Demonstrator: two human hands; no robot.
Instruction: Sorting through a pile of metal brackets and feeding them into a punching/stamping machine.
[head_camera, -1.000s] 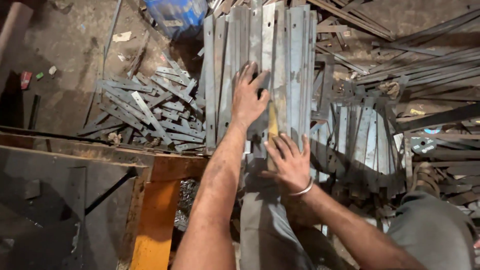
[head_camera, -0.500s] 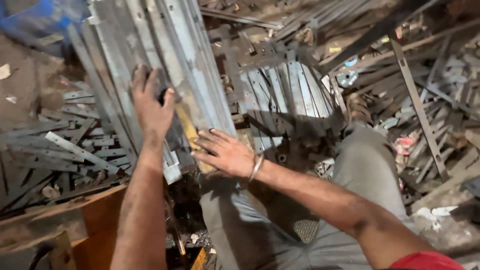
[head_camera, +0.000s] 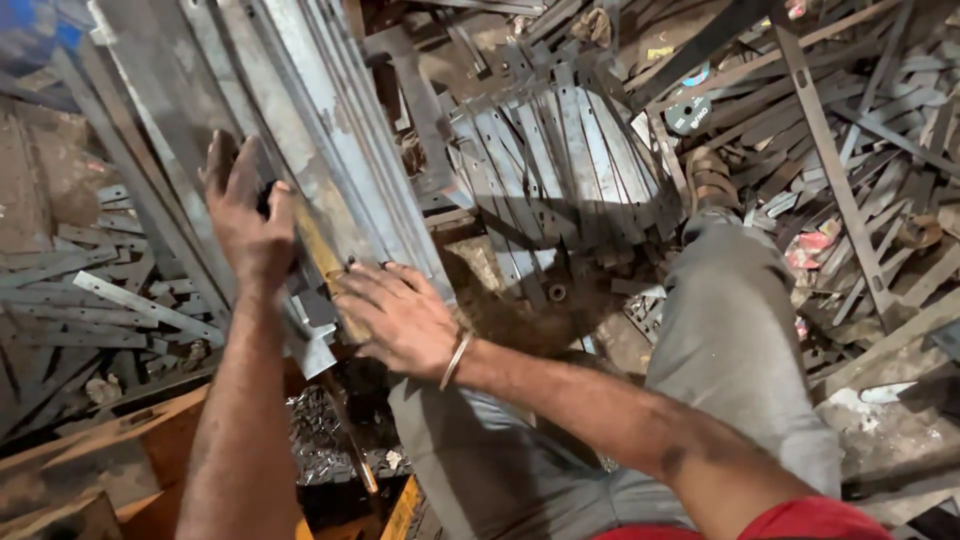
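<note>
Item: bundle of long grey metal strips, slanted from upper left toward your lap, lower ends beside a yellowish strip.

Left hand: laid flat on the bundle's left side, fingers spread, palm pressing down; grip closed on nothing.

Right hand: rested on the bundle's lower end, fingers slightly curled and splayed over the strip edges, a metal bangle on your wrist. Whether those fingers hooked under an edge could not be told.

Surroundings: a second fan of short grey strips lay on the floor to the right; loose flat offcuts were scattered at left; your grey trouser leg stretched toward a sandalled foot; an orange steel frame stood at lower left.
</note>
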